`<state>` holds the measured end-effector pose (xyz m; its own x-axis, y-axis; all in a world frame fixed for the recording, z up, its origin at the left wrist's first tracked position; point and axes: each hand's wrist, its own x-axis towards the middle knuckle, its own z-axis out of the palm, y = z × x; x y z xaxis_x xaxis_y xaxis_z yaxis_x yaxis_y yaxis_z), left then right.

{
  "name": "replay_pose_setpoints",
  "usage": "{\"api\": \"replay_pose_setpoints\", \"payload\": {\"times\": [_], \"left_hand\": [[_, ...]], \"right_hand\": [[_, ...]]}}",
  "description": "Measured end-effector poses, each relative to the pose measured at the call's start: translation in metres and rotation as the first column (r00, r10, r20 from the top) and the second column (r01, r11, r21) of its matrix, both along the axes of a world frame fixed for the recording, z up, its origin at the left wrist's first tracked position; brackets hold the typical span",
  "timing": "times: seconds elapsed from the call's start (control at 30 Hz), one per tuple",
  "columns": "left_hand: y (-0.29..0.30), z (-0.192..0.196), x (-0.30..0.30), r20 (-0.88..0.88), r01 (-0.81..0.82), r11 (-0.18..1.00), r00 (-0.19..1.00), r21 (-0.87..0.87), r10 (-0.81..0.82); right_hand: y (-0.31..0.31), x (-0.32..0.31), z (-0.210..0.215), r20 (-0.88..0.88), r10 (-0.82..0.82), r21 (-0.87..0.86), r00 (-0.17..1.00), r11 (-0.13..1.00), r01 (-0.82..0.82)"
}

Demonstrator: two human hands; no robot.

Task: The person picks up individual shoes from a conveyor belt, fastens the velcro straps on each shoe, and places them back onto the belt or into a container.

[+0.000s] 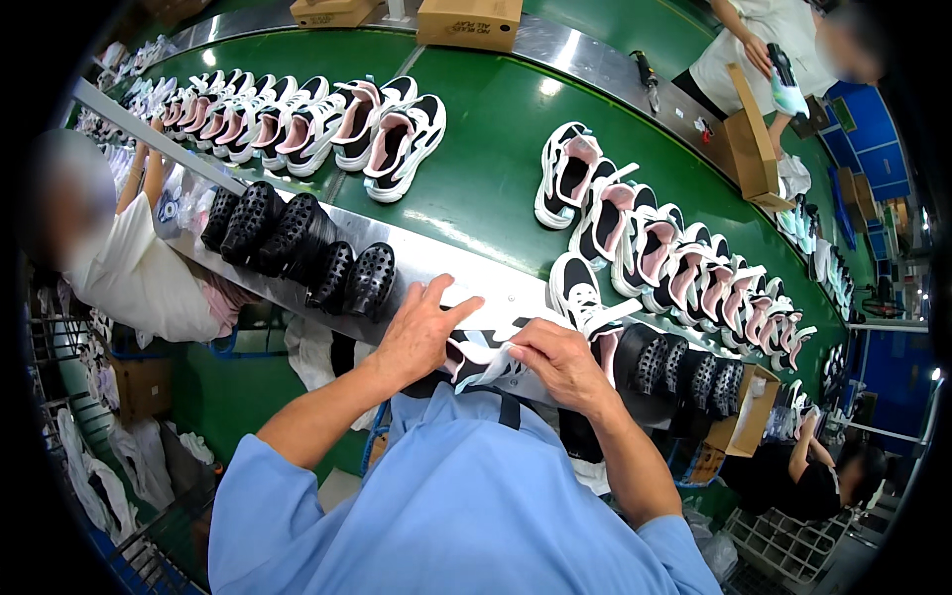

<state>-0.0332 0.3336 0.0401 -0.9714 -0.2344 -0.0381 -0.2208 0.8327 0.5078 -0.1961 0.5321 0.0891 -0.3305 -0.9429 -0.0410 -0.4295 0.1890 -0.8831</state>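
Note:
A white, black and pink sneaker (480, 371) is in front of my body at the near edge of the metal ledge, partly hidden by my hands. Thumb and fingers of my right hand (563, 365) pinch a white edge of it. My left hand (418, 335) is beside the shoe's left end, its fingers spread and thumb apart; whether its palm touches the shoe I cannot tell. Just beyond my right hand, another sneaker (575, 288) of the same kind rests on the ledge.
Black perforated shoe-shaped forms (372, 283) line the metal ledge (446, 260) at left, with more forms (650, 359) at right. Rows of sneakers (407, 149) cover the green belt (486, 149). Co-workers are at left, far right and lower right. Cardboard boxes (468, 22) stand beyond.

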Motion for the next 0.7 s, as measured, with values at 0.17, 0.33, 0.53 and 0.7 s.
{"api": "replay_pose_setpoints", "payload": {"times": [0.17,0.33,0.53,0.7], "left_hand": [[-0.004,0.017,-0.01,-0.121,0.13,0.991,0.984,-0.037,-0.133],[-0.002,0.025,-0.018,-0.086,0.257,0.961,0.96,-0.102,-0.266],[0.002,0.024,-0.018,-0.061,0.269,0.962,0.96,-0.051,-0.272],[0.006,0.01,-0.012,0.174,-0.043,0.992,0.984,0.115,0.022]], "right_hand": [[-0.006,0.0,0.002,-0.001,0.071,0.032,0.997,0.997,-0.071],[-0.01,0.001,0.0,-0.098,0.164,0.103,0.982,0.983,-0.154],[-0.015,0.008,-0.011,-0.201,0.157,0.135,0.967,0.982,-0.132],[-0.011,0.004,-0.022,-0.271,-0.063,0.249,0.961,0.959,0.133]]}}
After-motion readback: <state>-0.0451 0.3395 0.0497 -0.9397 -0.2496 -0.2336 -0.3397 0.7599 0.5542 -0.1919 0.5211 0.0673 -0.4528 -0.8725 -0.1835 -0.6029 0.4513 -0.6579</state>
